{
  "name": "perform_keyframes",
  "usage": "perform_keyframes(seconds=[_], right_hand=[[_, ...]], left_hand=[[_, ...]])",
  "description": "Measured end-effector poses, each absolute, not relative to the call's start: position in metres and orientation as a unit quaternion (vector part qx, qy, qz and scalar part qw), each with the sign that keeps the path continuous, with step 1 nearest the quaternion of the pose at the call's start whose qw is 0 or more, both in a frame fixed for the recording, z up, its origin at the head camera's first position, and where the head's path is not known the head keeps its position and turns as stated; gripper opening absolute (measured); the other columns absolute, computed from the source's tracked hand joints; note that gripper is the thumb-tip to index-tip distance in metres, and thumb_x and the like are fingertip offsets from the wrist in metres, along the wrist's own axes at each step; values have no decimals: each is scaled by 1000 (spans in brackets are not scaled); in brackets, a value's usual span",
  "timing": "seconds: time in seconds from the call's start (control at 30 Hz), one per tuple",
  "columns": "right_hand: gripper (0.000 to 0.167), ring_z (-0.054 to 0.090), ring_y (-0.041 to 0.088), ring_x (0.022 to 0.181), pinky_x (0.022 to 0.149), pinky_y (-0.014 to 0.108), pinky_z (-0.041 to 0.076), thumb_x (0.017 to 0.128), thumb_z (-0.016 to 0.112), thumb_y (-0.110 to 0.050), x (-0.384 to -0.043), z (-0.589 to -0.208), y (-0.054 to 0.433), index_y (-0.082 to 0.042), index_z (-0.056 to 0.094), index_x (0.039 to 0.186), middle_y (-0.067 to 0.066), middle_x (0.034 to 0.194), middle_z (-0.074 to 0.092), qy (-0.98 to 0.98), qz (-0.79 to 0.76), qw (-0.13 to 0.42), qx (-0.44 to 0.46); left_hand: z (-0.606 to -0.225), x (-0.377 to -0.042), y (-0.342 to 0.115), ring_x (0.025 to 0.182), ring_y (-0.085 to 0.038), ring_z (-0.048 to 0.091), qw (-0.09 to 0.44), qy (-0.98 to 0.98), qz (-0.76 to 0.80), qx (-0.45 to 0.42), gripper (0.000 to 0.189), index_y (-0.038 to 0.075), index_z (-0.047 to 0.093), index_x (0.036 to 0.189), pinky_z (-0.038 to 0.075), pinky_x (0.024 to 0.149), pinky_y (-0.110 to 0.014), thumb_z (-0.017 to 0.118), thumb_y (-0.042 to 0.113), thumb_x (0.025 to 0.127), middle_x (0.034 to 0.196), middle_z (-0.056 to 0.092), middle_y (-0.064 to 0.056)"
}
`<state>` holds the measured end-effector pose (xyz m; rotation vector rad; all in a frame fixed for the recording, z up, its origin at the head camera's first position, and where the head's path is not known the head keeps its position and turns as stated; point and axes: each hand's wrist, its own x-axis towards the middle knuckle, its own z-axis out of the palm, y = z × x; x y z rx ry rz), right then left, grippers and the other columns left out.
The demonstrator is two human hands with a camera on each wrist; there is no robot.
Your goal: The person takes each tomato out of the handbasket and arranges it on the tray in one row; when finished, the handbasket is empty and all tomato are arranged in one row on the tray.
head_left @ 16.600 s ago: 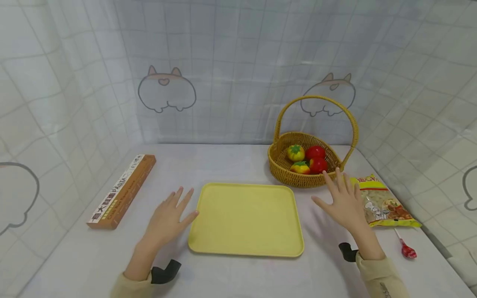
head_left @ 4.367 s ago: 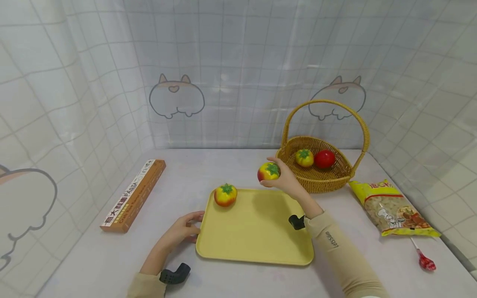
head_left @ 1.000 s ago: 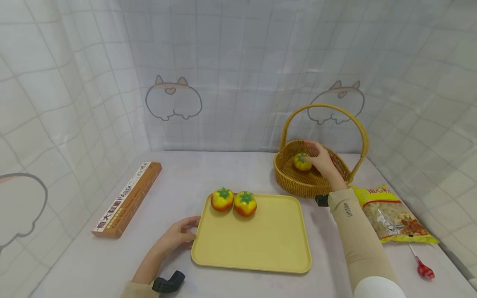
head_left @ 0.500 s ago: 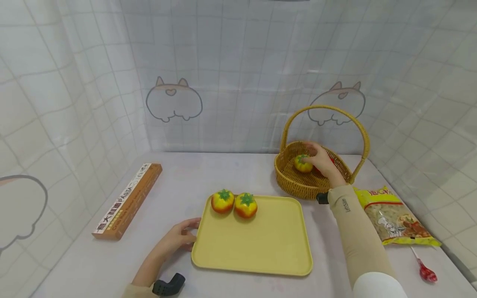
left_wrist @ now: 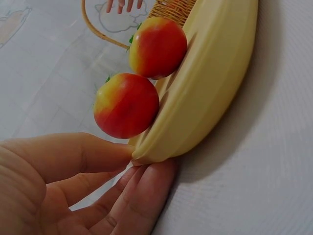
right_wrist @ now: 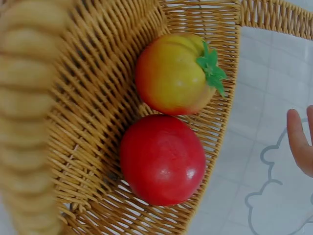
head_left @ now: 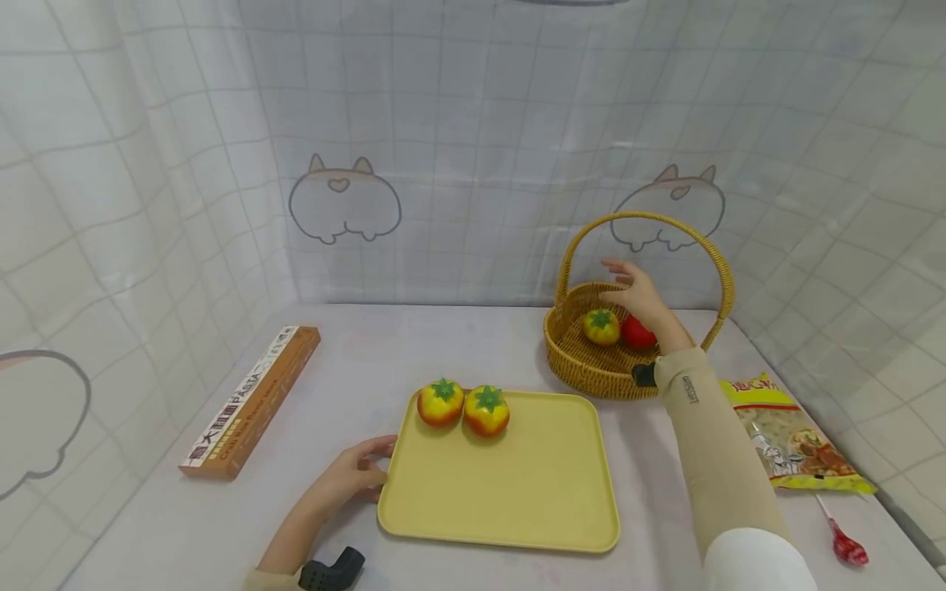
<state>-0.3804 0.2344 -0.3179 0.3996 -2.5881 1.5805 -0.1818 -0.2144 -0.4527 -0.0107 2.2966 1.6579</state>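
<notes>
My left hand pinches the left edge of the yellow tray, thumb on the rim and fingers beneath, as the left wrist view shows. Two yellow-red toy tomatoes with green tops sit side by side at the tray's far left corner. My right hand hovers over the wicker basket under its handle, fingers spread and holding nothing. Below it in the basket lie a yellow toy tomato with a green top and a plain red one, touching each other or nearly so.
A brown pasta box lies at the left. On the right are a yellow-edged food bag, partly behind the right sleeve, and a red lollipop. A tiled-pattern curtain surrounds the table. The basket's tall handle arches over the right hand.
My right hand has risen off the fruit in the basket, uncovering the red one. Over the longer span, two toy tomatoes went from basket to tray. The left hand stays at the tray.
</notes>
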Motion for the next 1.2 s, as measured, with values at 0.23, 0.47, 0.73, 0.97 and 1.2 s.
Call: perform_keyframes(seconds=[0.23, 0.47, 0.73, 0.97, 1.2], right_hand=[[56, 25, 37, 132, 101, 52, 33, 85, 60, -2, -387, -313, 234, -8, 42, 137, 16, 144, 31, -847, 510, 73, 128], [53, 29, 35, 130, 100, 50, 34, 85, 61, -2, -390, -320, 233, -8, 46, 135, 15, 141, 37, -844, 511, 99, 129], [56, 28, 36, 131, 100, 52, 34, 86, 61, -5, -392, -332, 238, -9, 41, 138, 18, 141, 34, -843, 516, 89, 124], [74, 20, 43, 132, 102, 55, 30, 84, 63, -5, -394, -337, 244, -12, 25, 147, 22, 147, 22, -850, 511, -2, 128], [78, 11, 42, 136, 107, 56, 19, 86, 61, -6, -394, -343, 251, -12, 15, 149, 22, 151, 10, -870, 471, -85, 121]], left_hand=[[-450, -180, -215, 71, -19, 58, 158, 797, 582, 10, 64, -2, 39, 136, 54, 64, -32, 59, 2, 76, 126, 46, -23], [-452, -176, -215, 70, -19, 58, 166, 796, 582, 3, 64, -3, 39, 136, 54, 64, -33, 61, 3, 76, 125, 47, -24], [-451, -170, -212, 71, -19, 58, 167, 796, 582, -6, 65, -2, 40, 136, 54, 64, -33, 62, 4, 76, 126, 47, -24], [-451, -168, -210, 71, -19, 59, 166, 794, 585, -2, 64, -2, 40, 136, 54, 64, -33, 62, 4, 76, 125, 48, -23], [-452, -167, -209, 71, -19, 59, 165, 796, 582, -7, 64, -2, 40, 136, 54, 65, -34, 61, 3, 76, 124, 49, -22]])
